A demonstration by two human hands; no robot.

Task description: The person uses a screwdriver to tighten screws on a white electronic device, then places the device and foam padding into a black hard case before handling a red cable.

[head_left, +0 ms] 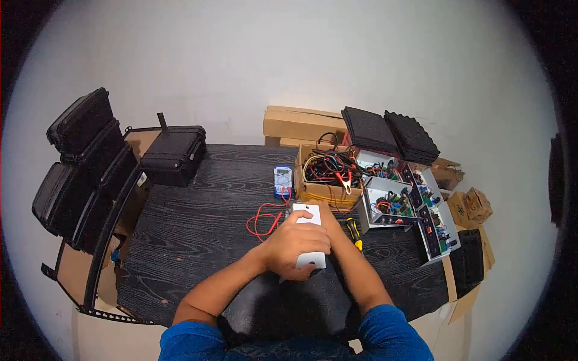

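A white box-like casing [308,218] with small dark spots on its face stands between my hands in front of me. My left hand [296,245] lies across it, thumb and fingers wrapped round its face and side. Against its far right side is my right hand [326,215], which holds the casing there; most of its fingers are hidden behind it. Just beyond, a blue multimeter [282,182] lies on the table, its red leads [260,221] looping to the left of the casing. A yellow-and-black screwdriver [354,233] lies beside my right forearm.
Behind my right hand, a cardboard box [312,191] overflows with cables and clips. Several open white housings with circuit boards [394,204] sit on the right. Black foam sheets [370,127] are behind them. Black hard cases [173,150] occupy the left side of the dark table [180,240].
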